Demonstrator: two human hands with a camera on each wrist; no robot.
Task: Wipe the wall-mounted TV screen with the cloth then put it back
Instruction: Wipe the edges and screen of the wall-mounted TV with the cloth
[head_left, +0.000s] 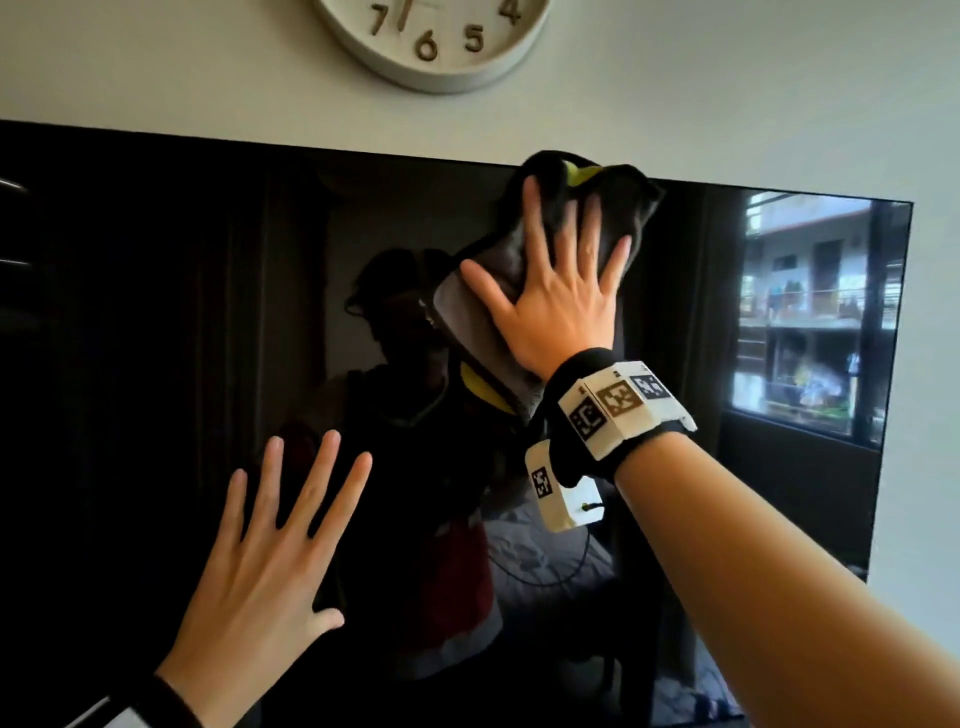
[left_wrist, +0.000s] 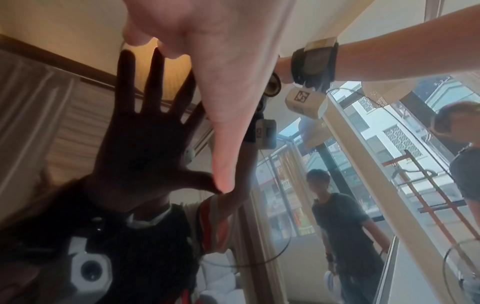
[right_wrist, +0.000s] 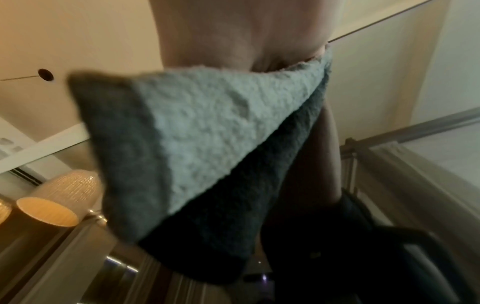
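Cloth (head_left: 498, 291), grey with yellow trim, lies bunched against the upper middle of the TV (head_left: 156, 338), its long axis slanting from lower left up to the top edge. Right hand (head_left: 561, 306) presses it flat, fingers spread and straight. Left hand (head_left: 260, 582) rests splayed on the screen lower left, holding nothing

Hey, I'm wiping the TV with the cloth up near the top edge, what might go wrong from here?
1. Your bare left hand lies flat on the TV screen, so it will likely leave fingerprints.
2. Your right hand presses the cloth with straight fingers; bunched and ungripped, it may slip.
3. Hard pressing might stress the panel.
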